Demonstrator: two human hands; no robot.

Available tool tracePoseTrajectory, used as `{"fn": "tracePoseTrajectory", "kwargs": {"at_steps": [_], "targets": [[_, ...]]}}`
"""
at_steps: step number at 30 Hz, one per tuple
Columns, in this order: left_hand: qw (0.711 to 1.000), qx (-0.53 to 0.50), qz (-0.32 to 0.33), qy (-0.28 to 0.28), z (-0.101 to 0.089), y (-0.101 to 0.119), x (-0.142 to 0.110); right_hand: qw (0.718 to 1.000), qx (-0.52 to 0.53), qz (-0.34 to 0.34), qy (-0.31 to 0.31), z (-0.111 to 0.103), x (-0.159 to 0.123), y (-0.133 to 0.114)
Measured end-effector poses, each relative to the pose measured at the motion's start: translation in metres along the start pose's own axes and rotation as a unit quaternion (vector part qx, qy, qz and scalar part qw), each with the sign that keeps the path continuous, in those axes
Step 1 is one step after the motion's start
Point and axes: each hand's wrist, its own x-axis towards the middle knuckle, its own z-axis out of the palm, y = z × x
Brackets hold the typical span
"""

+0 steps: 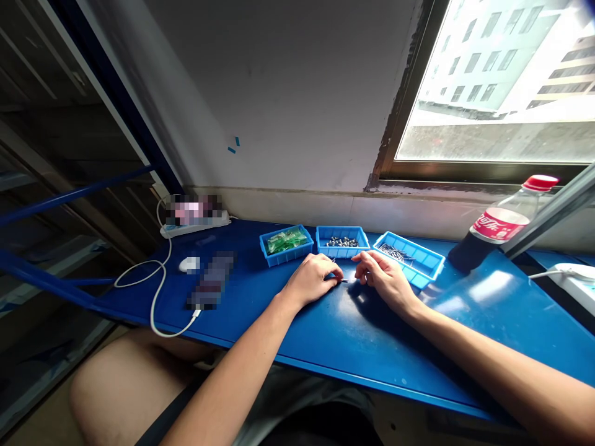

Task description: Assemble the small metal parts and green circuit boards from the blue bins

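My left hand (315,277) rests low over the blue table, thumb and forefinger pinched on a small thin metal piece (344,281). Its exact kind is too small to tell. Just to the right, my right hand (382,274) is curled with the fingertips close together; anything between them is hidden. Behind the hands stand three blue bins. The left bin (287,255) holds green packets or pieces. Small shiny metal parts lie in the middle bin (343,253). Thin screw-like or pin-like metal pieces fill the left end of the right bin (421,272), beside my right hand.
A cola bottle (499,224) with a red cap stands at the right, near a slanted metal bar. On the left lie a blurred phone (212,280) with a white cable (160,310), a white round object (188,265) and a power strip (199,225). A wall borders the back.
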Motion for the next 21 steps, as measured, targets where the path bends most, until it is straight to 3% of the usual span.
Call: {"fn": "tracePoseTrajectory", "kwargs": {"at_steps": [5,10,14,17,21], "targets": [[0.997,-0.056,-0.017,0.053,0.003,0.004,0.001,0.997,-0.074,-0.037,-0.004,0.003,0.002,0.003],[0.989,-0.092,-0.033,0.109,0.003,0.006,0.002,0.993,-0.092,-0.051,-0.048,0.006,0.002,0.006],[0.988,-0.067,-0.034,0.137,0.002,0.01,0.002,0.995,-0.074,-0.061,-0.002,0.004,0.003,0.013],[0.989,-0.073,-0.053,0.119,0.001,0.012,0.001,0.994,-0.065,-0.077,0.037,0.003,0.003,0.018],[0.991,-0.102,-0.03,0.077,0.001,0.013,0.001,0.993,-0.07,-0.099,-0.003,0.004,0.002,0.016]]}}
